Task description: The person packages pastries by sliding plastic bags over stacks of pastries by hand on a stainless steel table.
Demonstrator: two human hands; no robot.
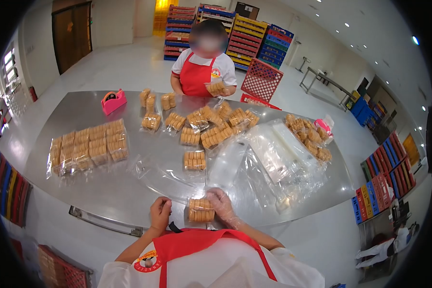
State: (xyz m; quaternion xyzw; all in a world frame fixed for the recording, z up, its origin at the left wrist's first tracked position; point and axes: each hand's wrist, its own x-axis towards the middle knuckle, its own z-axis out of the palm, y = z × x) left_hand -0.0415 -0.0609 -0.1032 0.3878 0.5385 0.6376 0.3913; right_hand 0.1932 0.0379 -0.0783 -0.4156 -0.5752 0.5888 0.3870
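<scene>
Close to my body, a clear bag of round brown biscuits (201, 211) lies at the near edge of the steel table. My right hand (221, 203), in a thin clear plastic glove, grips the bag's right side near its upper corner. To the left of the bag, a small gap away, my left hand (161, 212) is bare with its fingers curled in; whatever they may hold is hidden. Just beyond sits another biscuit pack (195, 161). Flat empty clear bags (272, 151) are spread to the right of it.
Rows of filled packs (89, 146) stand at the left of the table (151, 185), near a pink tape dispenser (114, 102). More packs (211, 122) and loose biscuits (309, 136) lie beyond. Across the table a co-worker (201, 72) holds a pack; stacked crates (247, 41) stand behind.
</scene>
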